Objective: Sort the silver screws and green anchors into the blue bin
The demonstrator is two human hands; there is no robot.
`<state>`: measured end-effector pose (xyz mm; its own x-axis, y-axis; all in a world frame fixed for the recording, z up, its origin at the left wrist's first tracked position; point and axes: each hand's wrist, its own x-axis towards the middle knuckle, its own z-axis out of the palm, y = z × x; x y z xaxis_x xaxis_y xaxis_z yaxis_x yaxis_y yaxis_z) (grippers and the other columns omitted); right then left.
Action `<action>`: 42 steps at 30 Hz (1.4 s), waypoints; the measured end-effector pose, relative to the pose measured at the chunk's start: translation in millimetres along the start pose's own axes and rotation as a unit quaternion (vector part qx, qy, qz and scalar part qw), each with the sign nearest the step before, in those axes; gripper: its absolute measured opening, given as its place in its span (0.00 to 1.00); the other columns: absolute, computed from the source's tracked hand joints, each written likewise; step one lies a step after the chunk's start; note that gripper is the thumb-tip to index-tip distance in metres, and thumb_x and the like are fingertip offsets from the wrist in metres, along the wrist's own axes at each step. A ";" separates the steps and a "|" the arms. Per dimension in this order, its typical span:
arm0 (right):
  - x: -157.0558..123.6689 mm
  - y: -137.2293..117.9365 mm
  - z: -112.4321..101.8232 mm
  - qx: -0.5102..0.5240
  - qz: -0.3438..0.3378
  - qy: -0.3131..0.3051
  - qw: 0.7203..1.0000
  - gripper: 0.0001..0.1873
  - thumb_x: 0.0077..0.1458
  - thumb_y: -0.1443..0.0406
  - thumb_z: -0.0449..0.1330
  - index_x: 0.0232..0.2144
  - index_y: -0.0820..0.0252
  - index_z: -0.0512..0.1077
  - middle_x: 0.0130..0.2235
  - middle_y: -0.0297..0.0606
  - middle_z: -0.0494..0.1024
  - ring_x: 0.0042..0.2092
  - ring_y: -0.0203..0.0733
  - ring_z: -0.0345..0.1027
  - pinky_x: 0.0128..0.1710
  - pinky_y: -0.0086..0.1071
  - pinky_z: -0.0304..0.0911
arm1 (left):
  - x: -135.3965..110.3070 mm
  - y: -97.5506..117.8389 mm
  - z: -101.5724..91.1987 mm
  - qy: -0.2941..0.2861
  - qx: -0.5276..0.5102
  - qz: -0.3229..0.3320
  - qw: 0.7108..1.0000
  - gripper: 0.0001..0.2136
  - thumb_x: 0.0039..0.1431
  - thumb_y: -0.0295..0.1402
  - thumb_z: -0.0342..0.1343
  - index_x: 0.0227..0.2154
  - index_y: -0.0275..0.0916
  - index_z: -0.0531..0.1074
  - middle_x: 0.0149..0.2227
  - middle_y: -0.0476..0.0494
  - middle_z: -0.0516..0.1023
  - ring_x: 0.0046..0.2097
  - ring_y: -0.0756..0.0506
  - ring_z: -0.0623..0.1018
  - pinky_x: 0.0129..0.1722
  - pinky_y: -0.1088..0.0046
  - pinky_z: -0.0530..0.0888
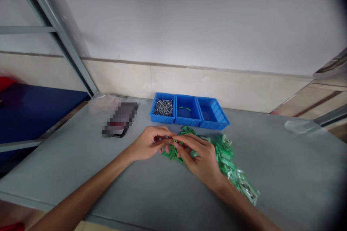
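Both hands meet over the middle of the grey table. Between the thumb and fingers of my right hand (202,153) is a small green wall plug (175,141), its round end facing me. My left hand (151,142) is closed in a pinch right beside that plug; what its fingertips hold is too small to make out. Under the hands lies a pile of loose green wall plugs (170,154), partly covered by the fingers. Clear bags of green plugs (226,158) lie just right of my right hand.
Three joined blue bins (187,121) stand behind the hands. Metal screws (163,107) fill the left bin, and two green plugs lie in the middle one. A phone-like dark object (121,117), partly pixelated, rests at the left. Clear plastic (303,127) lies far right.
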<state>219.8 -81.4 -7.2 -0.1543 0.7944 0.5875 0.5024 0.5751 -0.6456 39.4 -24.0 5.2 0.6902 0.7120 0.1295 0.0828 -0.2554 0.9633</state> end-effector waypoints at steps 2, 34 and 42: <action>0.1 0.2 0.1 -0.005 -0.001 0.003 1.000 0.10 0.58 0.69 0.56 0.41 0.59 0.75 0.34 0.38 0.77 0.26 0.33 0.70 0.24 0.27 0.68 | -0.3 1.2 0.1 0.002 0.005 -0.003 1.000 0.08 0.61 0.31 0.53 0.34 0.33 0.76 0.32 0.45 0.71 0.28 0.53 0.74 0.26 0.79 0.73; 16.8 31.3 -31.4 -0.188 0.042 0.123 0.974 0.09 0.57 0.67 0.56 0.36 0.59 0.76 0.37 0.39 0.77 0.30 0.35 0.70 0.25 0.28 0.66 | -3.5 -2.2 -11.8 -0.032 0.455 0.007 0.890 0.07 0.57 0.36 0.56 0.31 0.39 0.76 0.31 0.47 0.75 0.31 0.49 0.72 0.29 0.75 0.61; 14.6 29.3 -29.0 -0.177 -0.012 0.080 0.981 0.09 0.56 0.69 0.54 0.34 0.59 0.76 0.34 0.39 0.78 0.30 0.35 0.70 0.24 0.27 0.67 | -6.2 -1.6 -14.3 -0.015 0.503 0.012 0.864 0.06 0.56 0.31 0.54 0.29 0.39 0.76 0.29 0.46 0.77 0.32 0.46 0.74 0.28 0.73 0.60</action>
<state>257.0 -58.6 -3.4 -0.0481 0.7239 0.6882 0.7689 0.4666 -0.4371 24.8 -18.7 6.3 0.7174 0.6851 0.1268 0.6405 -0.7201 0.2670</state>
